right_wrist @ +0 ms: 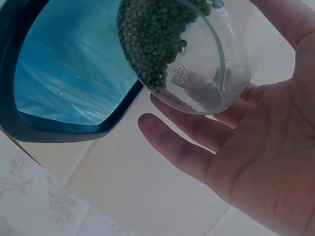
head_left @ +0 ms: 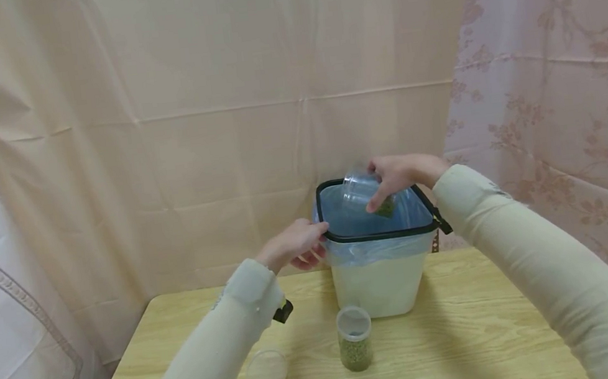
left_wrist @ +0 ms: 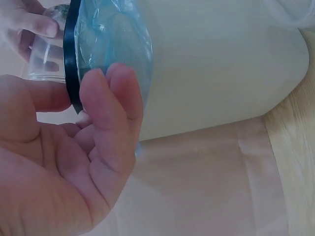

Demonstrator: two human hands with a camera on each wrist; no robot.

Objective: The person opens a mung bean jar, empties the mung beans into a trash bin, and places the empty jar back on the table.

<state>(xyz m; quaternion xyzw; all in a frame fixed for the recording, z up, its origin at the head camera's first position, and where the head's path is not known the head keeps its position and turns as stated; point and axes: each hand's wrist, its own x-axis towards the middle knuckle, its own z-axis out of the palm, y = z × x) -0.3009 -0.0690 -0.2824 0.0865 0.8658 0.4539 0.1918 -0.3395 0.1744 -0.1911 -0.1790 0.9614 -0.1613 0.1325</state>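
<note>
Over bin [head_left: 381,287], tipped clear cup [head_left: 356,193] of green beans [right_wrist: 150,42] gripped by right hand [head_left: 396,171]; bin rim [head_left: 382,235] pinched by left hand [head_left: 300,242].

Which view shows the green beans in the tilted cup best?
The right wrist view: single green beans stand out through the clear cup. The head view shows a small green patch; the left wrist view, a dark greenish bit near its top edge.

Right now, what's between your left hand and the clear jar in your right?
In the head view, the black rim, which the left hand grips, then blue bag, before the clear jar.
</note>
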